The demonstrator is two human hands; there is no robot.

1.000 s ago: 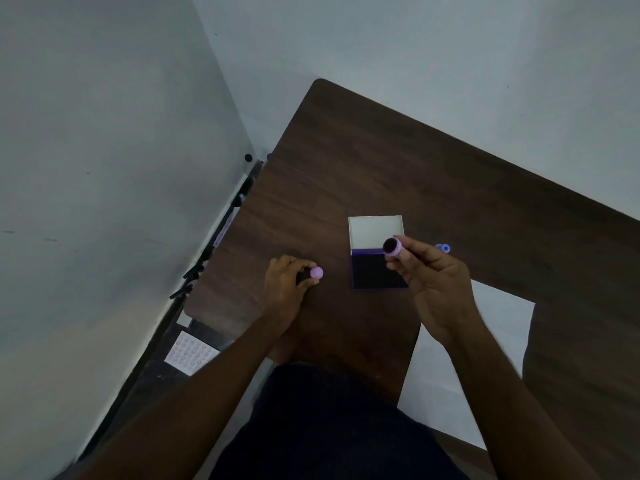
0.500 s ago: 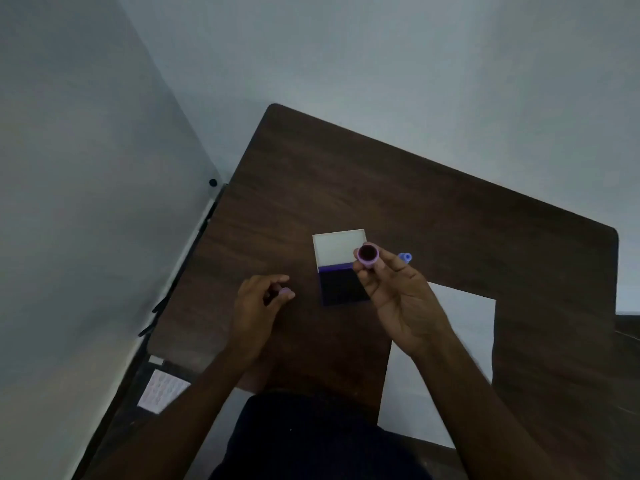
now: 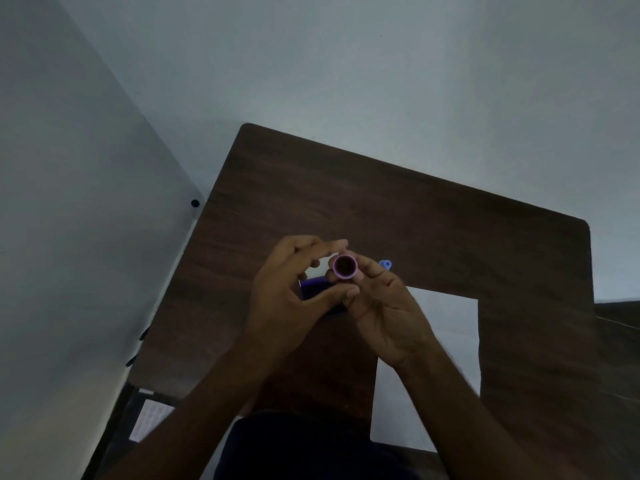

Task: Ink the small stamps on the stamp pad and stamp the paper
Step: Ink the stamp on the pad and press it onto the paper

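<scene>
My right hand (image 3: 388, 313) holds a small purple stamp (image 3: 345, 267) above the table, its round dark face turned up toward me. My left hand (image 3: 287, 289) arches right beside it, fingers spread, index stretched over the stamp and thumb touching my right thumb; nothing shows in it. The dark blue stamp pad (image 3: 313, 287) lies under my left hand, mostly hidden, a bit of its pale open lid showing between the fingers. White paper (image 3: 446, 327) lies to the right of the pad, partly under my right wrist. A small blue stamp (image 3: 385, 264) stands just behind my right fingers.
The dark wooden table (image 3: 381, 209) stands in a corner between two pale walls. Its left edge runs near the left wall, with a narrow gap. A small printed sheet (image 3: 149, 419) lies on the floor at lower left. My lap in dark clothing (image 3: 294, 445) is at the table's near edge.
My left hand moved right from the table's left part to meet my right hand at the stamp; the small purple piece it held is out of sight. The stamp face turned further toward me.
</scene>
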